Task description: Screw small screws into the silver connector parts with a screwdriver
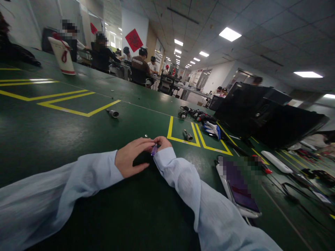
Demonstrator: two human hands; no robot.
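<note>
My left hand (131, 157) reaches inward with its fingers stretched and its thumb well apart from them. Its fingertips meet my right hand (162, 142), whose fingers are curled in and mostly hidden. A small shiny purple piece (154, 150) shows between the two hands, by my right palm; I cannot tell whether it is gripped or worn at the wrist. Just beyond the left fingers a small metal piece (146, 136) peeks out. Farther off, one metal socket with a shank (113, 113) lies at the left, and a similar socket (187, 135) lies inside a yellow tape frame (180, 140).
On the green table (86, 139) stand a paper cup (62, 55) at far left and a black case (258, 108) at right. Near it lie a blue-white glove (212, 130), dark tools (192, 113), a phone (239, 190) and cables (290, 193). People sit at desks behind.
</note>
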